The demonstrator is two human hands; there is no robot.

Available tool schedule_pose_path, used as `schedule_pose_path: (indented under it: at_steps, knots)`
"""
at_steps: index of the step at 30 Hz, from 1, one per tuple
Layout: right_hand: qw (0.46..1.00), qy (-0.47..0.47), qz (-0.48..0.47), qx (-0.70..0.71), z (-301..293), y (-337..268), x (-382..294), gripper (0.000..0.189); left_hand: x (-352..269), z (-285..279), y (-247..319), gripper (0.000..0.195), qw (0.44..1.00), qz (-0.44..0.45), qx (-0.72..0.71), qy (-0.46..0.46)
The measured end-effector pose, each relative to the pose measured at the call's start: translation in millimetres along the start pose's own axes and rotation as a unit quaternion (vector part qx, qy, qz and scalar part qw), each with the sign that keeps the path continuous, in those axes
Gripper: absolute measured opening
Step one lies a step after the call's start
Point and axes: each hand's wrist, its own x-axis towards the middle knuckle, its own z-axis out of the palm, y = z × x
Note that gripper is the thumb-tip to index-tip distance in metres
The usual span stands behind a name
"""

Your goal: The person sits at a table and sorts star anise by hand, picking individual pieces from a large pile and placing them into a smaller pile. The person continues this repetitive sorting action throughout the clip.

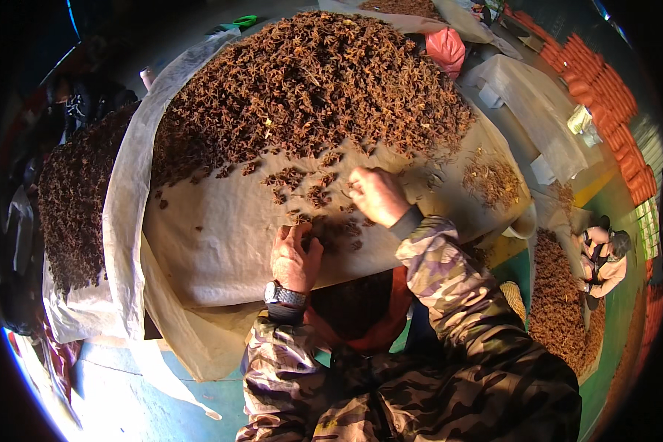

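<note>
A big heap of dried star anise (309, 83) fills the far part of a table covered with a pale sheet (215, 248). Several loose pods (317, 194) lie on the bare strip before me. My left hand (295, 257), a metal wristwatch (284, 294) on its wrist, is low over the near part of the sheet. Its thumb and fingers are apart, beside dark, blurred pods (337, 231). Further up and to the right, my right hand (380, 194) hovers near the loose pods with curled fingers. Motion blur hides whether anything sits between those fingertips.
A small pile of stalks and scraps (492, 179) lies at the table's right. Below the near edge stands a dark container with a red rim (400, 298). Another star anise heap (83, 204) is at left. At right a person (605, 259) sits by a floor pile (558, 309).
</note>
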Motion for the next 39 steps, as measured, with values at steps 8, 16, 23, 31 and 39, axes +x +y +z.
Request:
schedule_pose_path:
  at_steps: [8,16,23,31,39]
  knots:
    - [0.983,-0.086,-0.058,-0.151,31.4,-22.1,15.1,0.015,2.4,-7.1,-3.0,0.036,0.998,0.017,0.052,0.020]
    - [0.997,0.042,-0.025,-0.053,-18.1,44.5,1.3,0.015,4.0,4.6,-4.6,0.056,0.996,0.025,0.078,0.030]
    - [0.996,-0.016,0.079,-0.035,-28.4,51.8,4.3,0.025,6.5,9.9,6.6,0.053,0.998,0.027,0.039,-0.048]
    - [0.992,-0.116,-0.052,0.003,36.9,-2.5,-8.6,0.021,4.3,1.4,-1.6,0.041,0.999,0.051,0.005,-0.017]
    - [0.995,0.024,-0.070,0.070,57.9,7.2,28.4,0.013,7.9,5.3,5.6,0.035,0.999,0.035,0.016,-0.010]
